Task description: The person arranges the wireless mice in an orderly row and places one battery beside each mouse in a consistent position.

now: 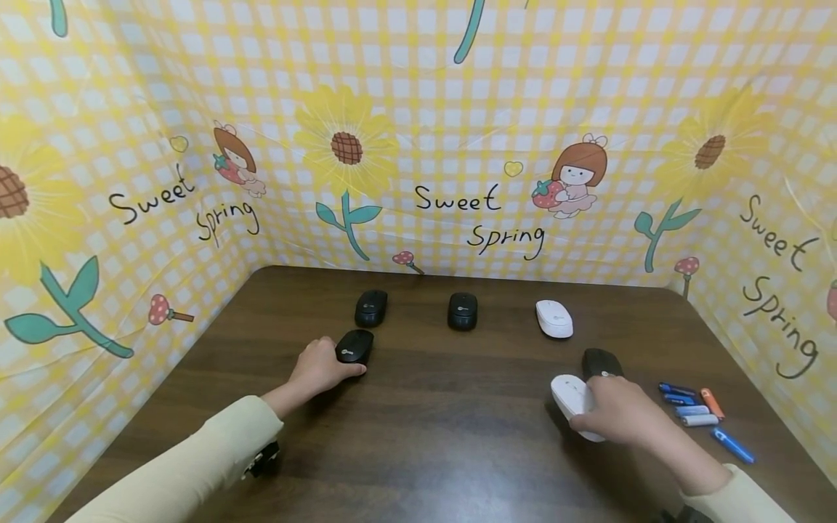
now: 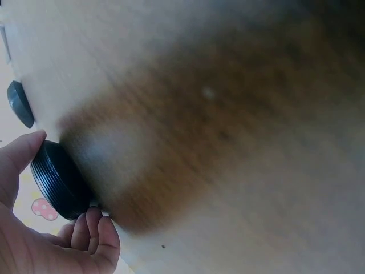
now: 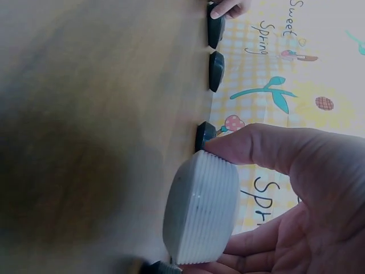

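Note:
My left hand (image 1: 320,367) grips a black computer mouse (image 1: 355,346) by its sides, on the left of the table. In the left wrist view its ribbed edge (image 2: 60,180) shows between thumb and fingers. On the right, a white computer mouse (image 1: 569,396) is held between the thumb and fingers of my right hand (image 1: 617,410). Its ribbed side (image 3: 211,211) faces the right wrist camera. Just behind that hand lies another black mouse (image 1: 600,359), partly covered by the fingers.
Along the back of the brown table (image 1: 418,436) sit a black mouse (image 1: 371,308), a second black one (image 1: 462,311) and a white mouse (image 1: 554,319). Several batteries (image 1: 694,411) lie at the right. A yellow checked cloth (image 1: 418,131) walls in the back and sides.

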Action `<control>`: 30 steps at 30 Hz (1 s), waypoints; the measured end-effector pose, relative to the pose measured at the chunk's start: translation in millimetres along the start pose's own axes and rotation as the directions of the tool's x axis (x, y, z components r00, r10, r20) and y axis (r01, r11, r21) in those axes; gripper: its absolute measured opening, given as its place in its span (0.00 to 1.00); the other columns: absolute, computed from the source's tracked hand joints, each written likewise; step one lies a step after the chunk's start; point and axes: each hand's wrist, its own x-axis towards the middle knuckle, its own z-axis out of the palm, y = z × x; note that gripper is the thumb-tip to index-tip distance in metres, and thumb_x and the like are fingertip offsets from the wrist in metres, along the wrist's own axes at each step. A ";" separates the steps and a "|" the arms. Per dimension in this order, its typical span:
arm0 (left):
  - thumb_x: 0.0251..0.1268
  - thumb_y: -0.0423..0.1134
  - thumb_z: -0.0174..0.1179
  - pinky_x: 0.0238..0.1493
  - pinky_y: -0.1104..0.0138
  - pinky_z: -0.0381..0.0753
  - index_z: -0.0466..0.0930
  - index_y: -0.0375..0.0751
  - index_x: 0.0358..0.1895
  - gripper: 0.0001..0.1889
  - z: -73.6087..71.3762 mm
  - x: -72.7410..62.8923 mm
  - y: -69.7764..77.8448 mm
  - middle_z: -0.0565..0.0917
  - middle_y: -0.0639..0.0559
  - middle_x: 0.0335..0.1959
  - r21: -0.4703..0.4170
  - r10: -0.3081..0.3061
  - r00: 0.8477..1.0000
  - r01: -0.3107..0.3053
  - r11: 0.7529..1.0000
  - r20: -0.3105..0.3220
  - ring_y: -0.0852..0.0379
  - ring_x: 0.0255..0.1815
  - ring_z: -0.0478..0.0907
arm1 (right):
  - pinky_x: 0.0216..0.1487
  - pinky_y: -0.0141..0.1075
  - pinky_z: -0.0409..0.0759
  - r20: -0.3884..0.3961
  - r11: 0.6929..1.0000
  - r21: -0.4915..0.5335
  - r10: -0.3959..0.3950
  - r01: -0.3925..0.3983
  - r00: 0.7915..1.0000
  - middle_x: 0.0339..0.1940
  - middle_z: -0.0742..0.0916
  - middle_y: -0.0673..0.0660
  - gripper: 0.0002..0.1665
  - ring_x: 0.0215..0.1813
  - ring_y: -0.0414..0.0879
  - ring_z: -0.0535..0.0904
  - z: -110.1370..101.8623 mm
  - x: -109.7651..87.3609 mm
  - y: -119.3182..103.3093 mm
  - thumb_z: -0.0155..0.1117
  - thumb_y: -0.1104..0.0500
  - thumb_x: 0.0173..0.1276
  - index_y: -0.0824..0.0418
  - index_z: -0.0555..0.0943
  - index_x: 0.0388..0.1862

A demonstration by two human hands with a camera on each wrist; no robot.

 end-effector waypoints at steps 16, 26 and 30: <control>0.50 0.55 0.72 0.42 0.49 0.76 0.74 0.25 0.43 0.34 -1.0 -1.3 2.0 0.77 0.35 0.39 0.006 0.000 1.000 0.000 1.000 0.015 0.40 0.40 0.76 | 0.22 0.38 0.70 -0.034 0.999 0.035 0.004 -0.003 0.999 0.17 0.77 0.52 0.21 0.21 0.45 0.72 -8.0 42.8 -39.6 0.73 0.46 0.48 0.60 0.75 0.20; 0.50 0.55 0.72 0.43 0.50 0.76 0.74 0.25 0.44 0.34 -0.6 -0.2 1.6 0.77 0.36 0.39 0.007 0.011 1.000 -0.011 1.000 0.006 0.41 0.40 0.76 | 0.23 0.37 0.70 -0.017 0.999 0.027 -0.026 0.027 1.000 0.20 0.79 0.53 0.22 0.23 0.46 0.73 0.3 79.3 -72.6 0.74 0.46 0.48 0.62 0.76 0.23; 0.50 0.55 0.72 0.42 0.50 0.76 0.74 0.25 0.43 0.34 -1.4 -0.4 1.7 0.77 0.36 0.38 0.009 0.011 1.000 -0.011 1.000 0.008 0.41 0.39 0.76 | 0.25 0.37 0.71 0.006 0.999 0.039 -0.018 0.018 1.000 0.22 0.80 0.54 0.22 0.24 0.46 0.74 7.4 89.6 -84.7 0.75 0.47 0.48 0.63 0.78 0.25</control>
